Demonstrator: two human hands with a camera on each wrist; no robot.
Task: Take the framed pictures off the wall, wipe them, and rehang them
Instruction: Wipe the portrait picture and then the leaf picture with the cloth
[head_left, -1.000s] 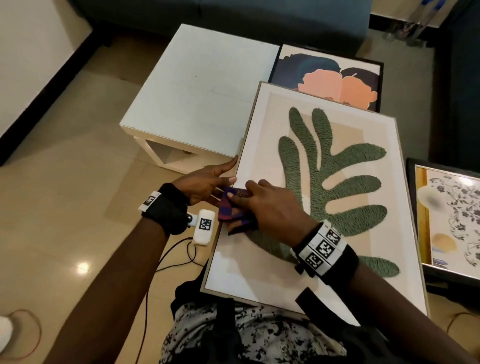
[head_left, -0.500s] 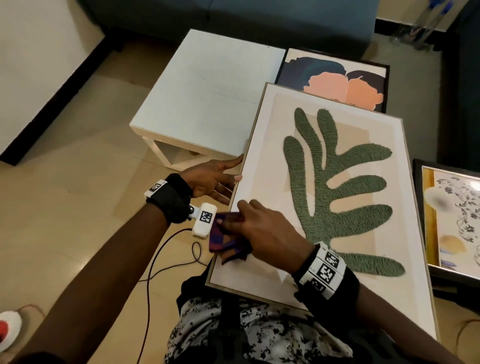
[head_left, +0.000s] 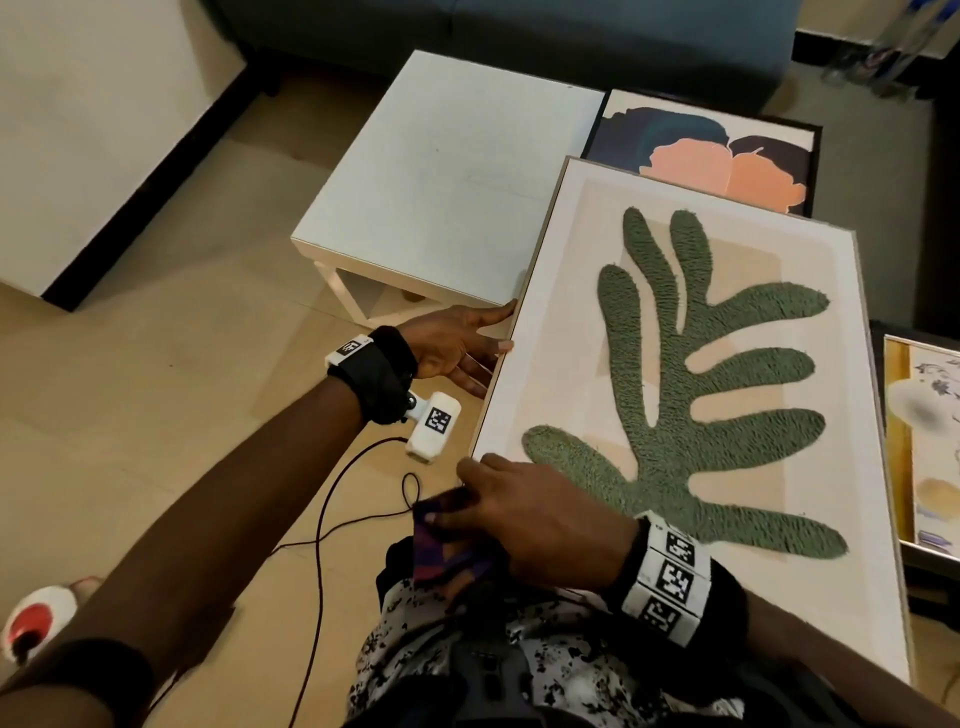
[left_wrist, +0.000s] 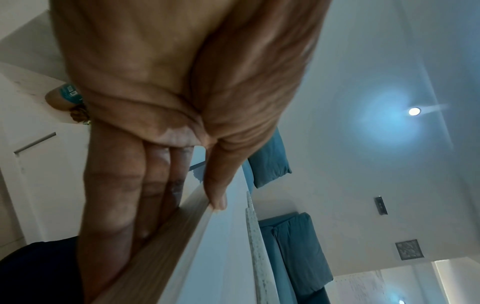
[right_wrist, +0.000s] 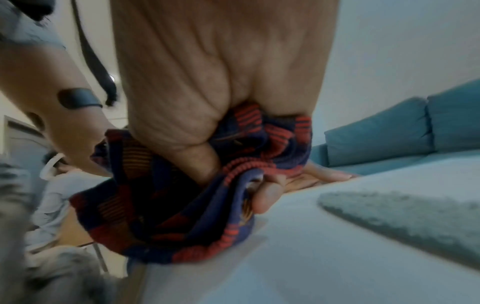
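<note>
A large light-wood framed picture (head_left: 550, 322) of a green leaf shape lies flat across my lap and the white table. My left hand (head_left: 467, 348) steadies its left edge, thumb on top and straight fingers under the frame (left_wrist: 166, 242). My right hand (head_left: 519, 514) grips a bunched blue and red cloth (head_left: 447, 545) at the picture's near left corner. In the right wrist view the cloth (right_wrist: 182, 205) is wadded under my palm against the glass (right_wrist: 298, 257). Two more framed pictures lie nearby: a dark one with orange shapes (head_left: 717, 156) behind, a floral one (head_left: 924, 447) at the right.
A white side table (head_left: 441, 171) stands ahead on the beige tiled floor. A blue sofa (head_left: 519, 31) runs along the back. A black cable (head_left: 332, 499) trails over the floor by my lap. A white wall with a dark skirting is at the left.
My right hand has drawn the cloth down the picture's left side to the near corner. My left hand has stayed on the left edge.
</note>
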